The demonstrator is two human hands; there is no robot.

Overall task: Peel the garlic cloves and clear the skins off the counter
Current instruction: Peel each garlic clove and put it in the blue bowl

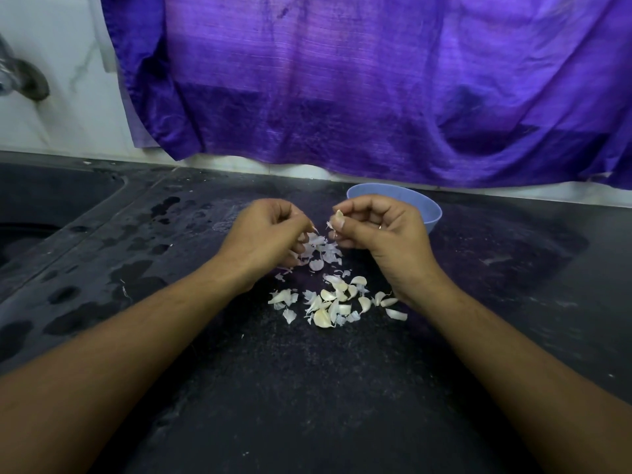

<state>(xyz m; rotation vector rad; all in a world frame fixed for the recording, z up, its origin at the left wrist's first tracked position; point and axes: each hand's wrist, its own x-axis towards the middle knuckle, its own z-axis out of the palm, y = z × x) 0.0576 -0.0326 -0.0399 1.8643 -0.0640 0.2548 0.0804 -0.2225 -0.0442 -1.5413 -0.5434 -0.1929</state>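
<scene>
My right hand (379,230) pinches a garlic clove (338,218) between thumb and fingers, above the dark counter (307,388). My left hand (270,234) is just left of it, fingers curled, with thumb and fingertips close together over a heap of loose skins (319,251). Whether a skin sits between those fingertips I cannot tell. Nearer to me lie several garlic cloves (337,302) mixed with skin flakes. A blue bowl (431,213) stands behind my right hand, partly hidden by it.
A sink (41,213) is sunk into the counter at the far left, with a tap (20,77) on the white wall above. Wet patches (102,278) mark the counter's left side. A purple cloth (376,80) hangs along the back.
</scene>
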